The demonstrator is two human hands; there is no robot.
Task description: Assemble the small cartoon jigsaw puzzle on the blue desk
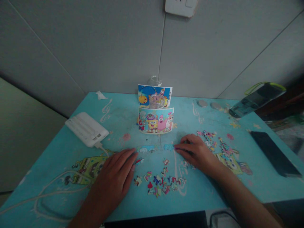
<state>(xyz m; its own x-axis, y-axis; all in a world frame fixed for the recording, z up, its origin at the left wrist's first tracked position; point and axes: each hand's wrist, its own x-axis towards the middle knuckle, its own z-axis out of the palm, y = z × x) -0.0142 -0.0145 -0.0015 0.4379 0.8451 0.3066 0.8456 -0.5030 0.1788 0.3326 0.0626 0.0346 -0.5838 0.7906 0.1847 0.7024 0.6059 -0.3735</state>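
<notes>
A narrow strip of joined light-blue jigsaw puzzle pieces (149, 148) lies across the table between my hands. My left hand (116, 174) rests flat, fingers stretched out, with its fingertips at the strip's left end. At the right end, my right hand (197, 153) has its thumb and fingers closed on the end piece. Loose multicoloured puzzle pieces (163, 183) are scattered nearer to me. Another heap of loose pieces (209, 139) lies beyond my right hand. Behind the strip stands a cartoon picture card (156, 121), upright and slightly curved.
A second card (143, 95) and clear round containers (156, 100) stand at the back. On the left is a white power bank (86, 129) with a cable (59, 191). A phone (275, 153) and a tilted dark bottle (257, 98) are on the right, with two round discs (202, 103) near the wall.
</notes>
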